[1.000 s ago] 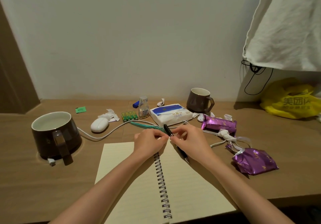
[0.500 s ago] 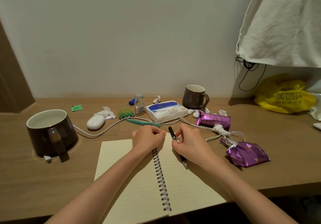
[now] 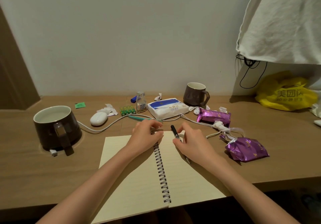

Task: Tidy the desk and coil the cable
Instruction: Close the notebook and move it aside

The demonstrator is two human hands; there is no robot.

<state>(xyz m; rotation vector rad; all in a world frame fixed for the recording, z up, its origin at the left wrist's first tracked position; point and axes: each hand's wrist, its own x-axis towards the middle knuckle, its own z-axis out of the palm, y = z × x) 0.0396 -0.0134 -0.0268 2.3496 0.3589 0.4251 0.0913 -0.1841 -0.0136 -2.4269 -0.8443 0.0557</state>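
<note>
An open spiral notebook (image 3: 139, 171) lies at the desk's front edge. My right hand (image 3: 192, 143) pinches a black pen (image 3: 174, 131) over the top of the right page; the pen's tip sticks out under my wrist. My left hand (image 3: 147, 135) is curled at the top of the spiral and pinches a small dark piece (image 3: 157, 129), which looks like the pen's cap. A white cable (image 3: 97, 130) runs loose from the big mug behind both hands and off to the right. A teal stick-like item (image 3: 139, 117) lies just beyond my left hand.
A large brown mug (image 3: 52, 128) stands at left, a smaller mug (image 3: 196, 93) at the back. Between them lie a white mouse (image 3: 98, 118), batteries (image 3: 127, 109), a small bottle (image 3: 140, 102) and a tissue pack (image 3: 167, 108). Purple packets (image 3: 246, 149) and a yellow bag (image 3: 284, 93) lie at right.
My hands, together on the pen a second ago, have drawn apart. The pen stays in my right hand and my left hand has moved left with the small dark piece.
</note>
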